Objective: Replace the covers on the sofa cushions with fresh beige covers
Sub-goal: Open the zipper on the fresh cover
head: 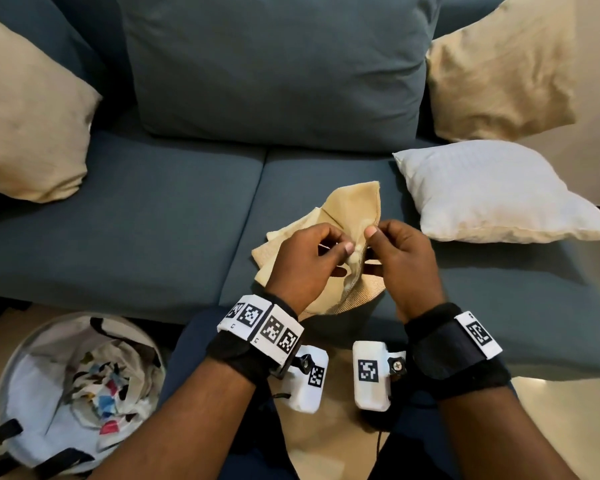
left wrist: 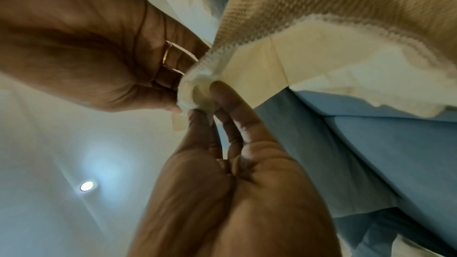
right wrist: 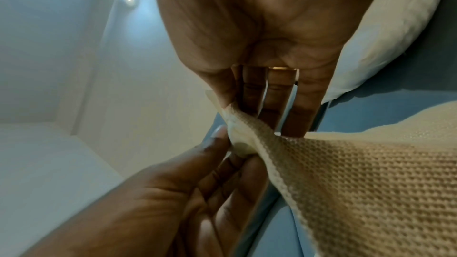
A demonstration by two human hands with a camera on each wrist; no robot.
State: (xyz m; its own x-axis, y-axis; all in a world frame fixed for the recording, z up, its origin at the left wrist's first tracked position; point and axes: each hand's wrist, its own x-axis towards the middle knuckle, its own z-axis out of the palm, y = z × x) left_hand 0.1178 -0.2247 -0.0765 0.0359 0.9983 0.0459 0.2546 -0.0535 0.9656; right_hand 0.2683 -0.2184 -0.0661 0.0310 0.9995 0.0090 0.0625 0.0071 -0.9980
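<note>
Beige cover (head: 343,209): waffle-weave, crumpled; left hand (head: 302,261) and right hand (head: 400,261) both pinching its bunched edge. Round white basket (head: 25,362): holding patterned fabric (head: 101,389).

Both forearms reach forward side by side, each wrist wrapped in a black strap with white tagged blocks. The left hand (head: 300,265) is curled, thumb and forefinger meeting in a tight grip on a bunched corner of the cover (head: 355,206). Right beside it, the right hand (head: 400,263) does the same, thumb tip pressed down on top, its pinch touching the left's. From the right wrist view, the right hand's other fingers (right wrist: 279,105) run straight behind that grip, a ring at one's base. In the left wrist view, the left fingers (left wrist: 237,108) close just below the bunch.
</note>
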